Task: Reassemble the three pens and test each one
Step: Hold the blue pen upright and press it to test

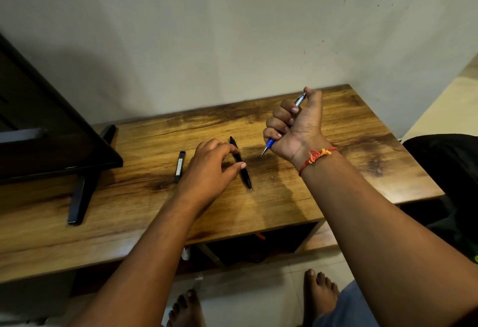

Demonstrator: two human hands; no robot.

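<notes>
My right hand (297, 124) is raised above the wooden table (336, 171) and closed in a fist around a blue pen (271, 143). Its metal tip points down and left, and my thumb rests on its silver button end. My left hand (209, 168) hovers low over the table with fingers spread, index finger and thumb touching a black pen (245, 175) that lies flat with its tip toward me. A second black pen (179, 166), capped and bearing a label, lies just left of that hand.
A dark screen on a black stand (80, 197) takes up the table's left part. The wall runs right behind the table. A black bag (445, 161) sits off the right edge. Bare feet (320, 293) stand on the tiled floor below the front edge.
</notes>
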